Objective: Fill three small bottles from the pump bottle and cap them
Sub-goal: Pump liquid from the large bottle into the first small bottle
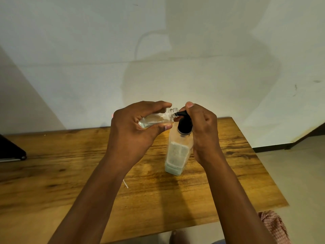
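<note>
My left hand (133,127) grips a small clear bottle (158,119), tilted almost on its side, with its open threaded neck pointing right. A little pale liquid lies in its lower side. The neck meets the black spout of the pump bottle (177,152), a tall clear bottle with a pale label and whitish-green liquid low down, standing upright on the wooden table (70,173). My right hand (202,131) is closed over the black pump head (184,125), thumb on top. No other small bottles or caps are visible.
A dark flat object (10,150) lies at the table's left edge. A thin white scrap (125,184) lies on the wood near my left forearm. A white wall rises behind the table. Floor and a checked cloth (274,226) show at the right.
</note>
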